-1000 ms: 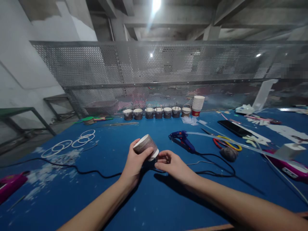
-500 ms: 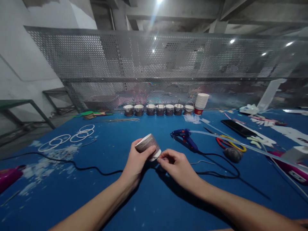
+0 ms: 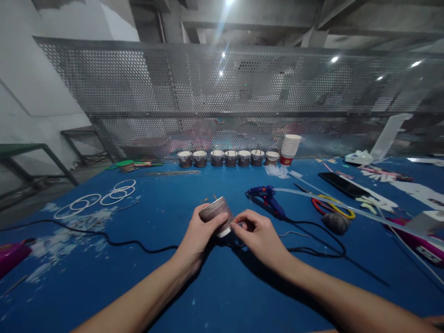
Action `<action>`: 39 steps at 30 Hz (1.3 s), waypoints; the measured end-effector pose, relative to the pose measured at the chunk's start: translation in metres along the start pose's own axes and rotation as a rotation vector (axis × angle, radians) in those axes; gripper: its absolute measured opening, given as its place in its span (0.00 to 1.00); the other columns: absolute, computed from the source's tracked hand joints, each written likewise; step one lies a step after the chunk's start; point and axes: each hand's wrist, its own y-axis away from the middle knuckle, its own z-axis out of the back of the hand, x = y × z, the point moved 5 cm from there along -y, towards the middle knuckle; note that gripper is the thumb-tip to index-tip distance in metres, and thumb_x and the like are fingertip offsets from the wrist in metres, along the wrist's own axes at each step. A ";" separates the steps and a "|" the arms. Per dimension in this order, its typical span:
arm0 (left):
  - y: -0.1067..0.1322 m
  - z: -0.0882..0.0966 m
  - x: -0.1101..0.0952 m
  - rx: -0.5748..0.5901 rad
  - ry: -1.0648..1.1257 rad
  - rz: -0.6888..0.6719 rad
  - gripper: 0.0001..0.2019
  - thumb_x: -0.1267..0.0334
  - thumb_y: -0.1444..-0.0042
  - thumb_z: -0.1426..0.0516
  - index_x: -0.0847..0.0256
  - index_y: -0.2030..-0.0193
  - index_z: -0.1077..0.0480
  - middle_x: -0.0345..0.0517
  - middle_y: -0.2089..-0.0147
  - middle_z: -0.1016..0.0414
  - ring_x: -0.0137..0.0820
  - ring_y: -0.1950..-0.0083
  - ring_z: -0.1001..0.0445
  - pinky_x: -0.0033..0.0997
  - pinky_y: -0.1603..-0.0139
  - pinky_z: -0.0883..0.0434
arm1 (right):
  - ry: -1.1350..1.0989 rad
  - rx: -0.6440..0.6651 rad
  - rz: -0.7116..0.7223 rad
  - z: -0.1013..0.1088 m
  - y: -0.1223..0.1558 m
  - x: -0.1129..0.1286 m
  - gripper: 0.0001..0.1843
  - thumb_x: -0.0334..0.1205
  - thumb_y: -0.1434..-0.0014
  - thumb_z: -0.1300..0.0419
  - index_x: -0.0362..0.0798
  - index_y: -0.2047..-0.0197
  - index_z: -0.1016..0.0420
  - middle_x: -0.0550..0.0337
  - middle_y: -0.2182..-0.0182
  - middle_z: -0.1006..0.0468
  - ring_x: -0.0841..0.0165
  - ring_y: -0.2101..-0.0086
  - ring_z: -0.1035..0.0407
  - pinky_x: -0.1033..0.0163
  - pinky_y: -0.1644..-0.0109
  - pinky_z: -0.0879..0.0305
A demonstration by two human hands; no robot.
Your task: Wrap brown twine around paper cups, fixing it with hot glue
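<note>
A paper cup (image 3: 225,213) wound with grey-brown yarn is tilted in my left hand (image 3: 201,227), whose fingers and thumb wrap round it. A white band of bare paper shows at its lower end. Close against the cup's right side, my right hand (image 3: 255,229) is pinched on the grey yarn; the thread between the fingertips is hardly visible. A length of yarn (image 3: 294,233) lies on the table right of that hand, towards a dark grey yarn ball (image 3: 336,223).
A blue glue gun (image 3: 265,196) lies beyond my right hand, its black cord trailing around. Scissors (image 3: 333,206) and a phone (image 3: 343,185) are to the right. Several wrapped cups (image 3: 231,159) and a paper-cup stack (image 3: 290,149) stand at the back. White rings (image 3: 118,195) lie left.
The cup has turned a little in my left hand and moved slightly down and right. My right hand has shifted slightly right, with its fingertips a little higher against the cup's side.
</note>
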 end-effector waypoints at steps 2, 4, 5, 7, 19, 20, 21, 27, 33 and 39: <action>0.000 0.000 0.000 0.002 0.007 -0.001 0.33 0.57 0.65 0.30 0.64 0.52 0.35 0.44 0.62 0.25 0.30 0.65 0.28 0.30 0.64 0.33 | -0.004 0.007 -0.021 0.000 0.000 -0.002 0.07 0.39 0.47 0.42 0.47 0.73 0.26 0.65 0.79 0.32 0.72 0.77 0.40 0.67 0.72 0.44; -0.001 0.000 0.000 0.001 0.024 -0.006 0.33 0.58 0.65 0.29 0.64 0.52 0.35 0.45 0.61 0.25 0.31 0.63 0.27 0.30 0.63 0.32 | -0.011 0.009 -0.031 0.000 0.000 -0.003 0.07 0.39 0.47 0.42 0.47 0.73 0.26 0.65 0.79 0.32 0.72 0.76 0.40 0.67 0.73 0.45; -0.001 0.000 0.000 0.001 0.032 -0.005 0.32 0.58 0.65 0.29 0.64 0.52 0.34 0.46 0.61 0.25 0.31 0.62 0.27 0.30 0.62 0.32 | -0.014 0.011 -0.035 0.000 0.000 -0.003 0.07 0.39 0.47 0.42 0.47 0.73 0.26 0.65 0.79 0.32 0.72 0.76 0.40 0.67 0.73 0.45; -0.001 0.000 0.001 0.006 0.043 -0.005 0.31 0.58 0.65 0.29 0.63 0.53 0.34 0.46 0.61 0.24 0.32 0.62 0.27 0.30 0.61 0.32 | -0.015 0.016 -0.046 0.000 0.000 -0.004 0.07 0.39 0.47 0.43 0.46 0.73 0.26 0.65 0.79 0.33 0.72 0.76 0.40 0.67 0.72 0.45; 0.000 -0.001 0.002 0.044 0.024 0.015 0.30 0.58 0.63 0.29 0.63 0.53 0.33 0.47 0.61 0.23 0.32 0.64 0.26 0.30 0.63 0.31 | 0.006 0.019 -0.121 0.003 0.000 -0.006 0.07 0.39 0.48 0.42 0.47 0.73 0.26 0.64 0.78 0.32 0.71 0.75 0.39 0.66 0.71 0.44; 0.000 -0.001 0.003 0.047 0.025 0.019 0.30 0.58 0.62 0.29 0.63 0.53 0.33 0.47 0.61 0.23 0.32 0.64 0.26 0.30 0.63 0.31 | 0.004 0.020 -0.125 0.003 0.000 -0.006 0.07 0.40 0.48 0.42 0.47 0.73 0.26 0.64 0.78 0.32 0.71 0.75 0.39 0.66 0.71 0.44; 0.000 -0.001 0.003 0.052 0.025 0.024 0.30 0.58 0.62 0.30 0.63 0.52 0.33 0.47 0.61 0.23 0.32 0.64 0.26 0.31 0.63 0.31 | 0.000 0.021 -0.131 0.003 0.000 -0.007 0.07 0.40 0.48 0.42 0.47 0.72 0.26 0.64 0.78 0.32 0.71 0.75 0.39 0.66 0.71 0.44; 0.000 -0.003 0.004 0.091 0.044 0.037 0.28 0.58 0.60 0.30 0.63 0.52 0.33 0.47 0.61 0.23 0.32 0.64 0.25 0.31 0.63 0.30 | -0.019 0.036 -0.174 0.004 -0.001 -0.008 0.07 0.40 0.49 0.42 0.47 0.72 0.26 0.65 0.78 0.33 0.71 0.75 0.40 0.66 0.71 0.45; -0.002 -0.002 0.003 0.096 0.067 0.043 0.29 0.59 0.63 0.29 0.63 0.53 0.32 0.48 0.61 0.23 0.33 0.65 0.25 0.31 0.63 0.30 | -0.022 0.043 -0.185 0.007 -0.001 -0.009 0.07 0.40 0.49 0.42 0.46 0.72 0.26 0.65 0.79 0.33 0.71 0.75 0.40 0.66 0.71 0.45; -0.002 -0.002 0.004 0.092 0.062 0.044 0.28 0.59 0.63 0.29 0.62 0.54 0.31 0.49 0.60 0.22 0.33 0.65 0.24 0.32 0.63 0.30 | -0.041 0.048 -0.189 0.007 -0.001 -0.010 0.07 0.40 0.49 0.42 0.46 0.73 0.26 0.66 0.79 0.34 0.72 0.76 0.41 0.66 0.71 0.45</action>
